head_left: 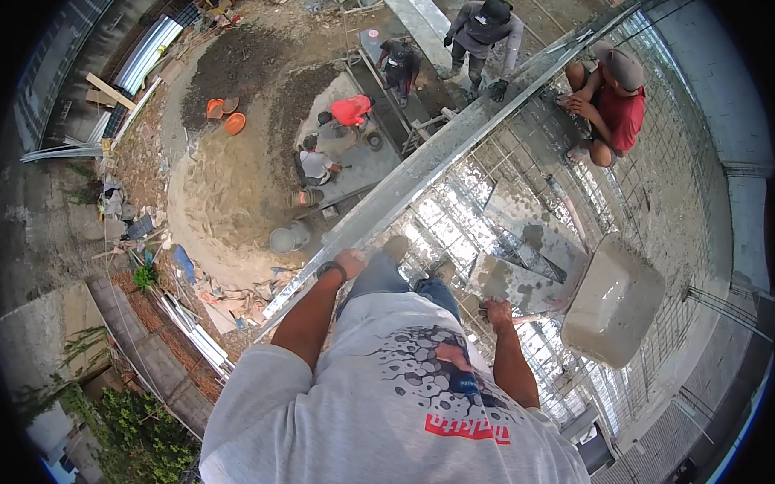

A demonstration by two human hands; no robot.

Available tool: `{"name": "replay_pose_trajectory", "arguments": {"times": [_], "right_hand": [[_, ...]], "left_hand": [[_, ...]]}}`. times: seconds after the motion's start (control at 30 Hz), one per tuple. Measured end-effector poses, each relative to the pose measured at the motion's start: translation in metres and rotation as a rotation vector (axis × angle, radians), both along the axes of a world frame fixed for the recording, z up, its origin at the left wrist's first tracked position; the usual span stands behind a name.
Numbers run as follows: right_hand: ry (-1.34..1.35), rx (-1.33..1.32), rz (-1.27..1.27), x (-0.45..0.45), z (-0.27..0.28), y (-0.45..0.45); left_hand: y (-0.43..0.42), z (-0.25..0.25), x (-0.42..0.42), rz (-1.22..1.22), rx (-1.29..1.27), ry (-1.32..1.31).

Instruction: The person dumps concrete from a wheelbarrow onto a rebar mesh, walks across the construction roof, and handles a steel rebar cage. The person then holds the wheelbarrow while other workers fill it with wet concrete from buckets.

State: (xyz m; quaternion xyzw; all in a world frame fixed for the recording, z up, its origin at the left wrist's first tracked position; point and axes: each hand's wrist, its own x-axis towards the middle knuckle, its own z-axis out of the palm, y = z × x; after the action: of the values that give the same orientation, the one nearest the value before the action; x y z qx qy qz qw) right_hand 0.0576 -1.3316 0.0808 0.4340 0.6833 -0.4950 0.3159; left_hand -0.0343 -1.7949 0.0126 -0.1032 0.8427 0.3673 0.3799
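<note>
My left hand (pixel 350 262), with a dark band on its wrist, lies against the inner edge of the long grey beam form (pixel 411 180), beside my left knee; its fingers are partly hidden and seem to rest flat. My right hand (pixel 497 311) is closed beside a cement-splattered board (pixel 515 282), and whatever is in its fingers is too small to make out. Right of it stands a large grey tub (pixel 613 301) smeared with cement, on the rebar grid (pixel 504 165). Shiny wet-looking sheeting shows beneath the bars.
A person in a red shirt (pixel 619 106) squats on the rebar at the right. Beyond the beam the ground drops away. Several people work below, one in grey (pixel 487 29) near the beam. Orange basins (pixel 234 124) and a pale bucket (pixel 289 237) sit on the lower ground.
</note>
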Motion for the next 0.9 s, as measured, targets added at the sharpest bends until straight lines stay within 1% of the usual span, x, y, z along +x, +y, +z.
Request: {"name": "replay_pose_trajectory", "arguments": {"times": [0.1, 0.2, 0.23, 0.27, 0.3, 0.33, 0.4, 0.5, 0.6, 0.63, 0.67, 0.7, 0.73, 0.77, 0.8, 0.83, 0.9], "right_hand": [[0.015, 0.003, -0.023, 0.0, -0.001, 0.001], [0.027, 0.038, -0.018, 0.008, -0.026, 0.014], [0.056, -0.006, -0.053, 0.008, -0.015, 0.012], [0.064, 0.081, 0.06, 0.013, -0.03, 0.018], [0.063, 0.169, 0.167, 0.022, -0.049, 0.027], [0.058, 0.169, 0.134, 0.022, -0.043, 0.027], [0.065, 0.166, 0.067, 0.022, -0.034, 0.02], [0.098, 0.163, -0.029, 0.031, -0.027, 0.016], [0.127, 0.186, -0.153, 0.046, -0.024, 0.012], [0.135, 0.2, -0.204, 0.06, -0.038, 0.014], [0.14, 0.217, -0.259, 0.08, -0.058, 0.017], [0.163, 0.309, -0.244, 0.108, -0.101, 0.022], [0.155, 0.293, -0.296, 0.115, -0.082, 0.015], [0.144, 0.281, -0.36, 0.112, -0.048, 0.009], [0.131, 0.275, -0.435, 0.11, -0.023, 0.004], [0.13, 0.304, -0.454, 0.122, -0.03, 0.002], [0.133, 0.357, -0.492, 0.15, -0.043, -0.005]], "left_hand": [[0.001, 0.004, -0.001, -0.016, 0.014, -0.003], [0.002, 0.0, -0.003, -0.03, 0.04, -0.028], [-0.003, -0.024, 0.003, 0.018, 0.073, -0.055], [-0.007, -0.045, 0.008, 0.054, 0.109, -0.085], [-0.005, -0.036, 0.004, 0.061, 0.131, -0.141], [-0.001, -0.02, -0.002, 0.067, 0.148, -0.2], [0.011, 0.014, -0.012, 0.117, 0.163, -0.223], [0.009, 0.001, -0.017, 0.062, 0.146, -0.249], [0.005, -0.02, -0.03, -0.039, 0.095, -0.305], [0.003, -0.027, -0.038, -0.162, 0.063, -0.303], [-0.004, -0.049, -0.044, -0.25, 0.044, -0.221], [-0.013, -0.077, -0.05, -0.344, 0.031, -0.14], [-0.016, -0.093, -0.059, -0.448, 0.023, -0.062], [-0.012, -0.091, -0.073, -0.342, 0.092, -0.214], [-0.005, -0.085, -0.09, -0.597, 0.115, -0.05], [0.004, -0.079, -0.107, -0.85, 0.16, 0.114], [0.01, -0.104, -0.149, -0.799, 0.244, -0.128]]}}
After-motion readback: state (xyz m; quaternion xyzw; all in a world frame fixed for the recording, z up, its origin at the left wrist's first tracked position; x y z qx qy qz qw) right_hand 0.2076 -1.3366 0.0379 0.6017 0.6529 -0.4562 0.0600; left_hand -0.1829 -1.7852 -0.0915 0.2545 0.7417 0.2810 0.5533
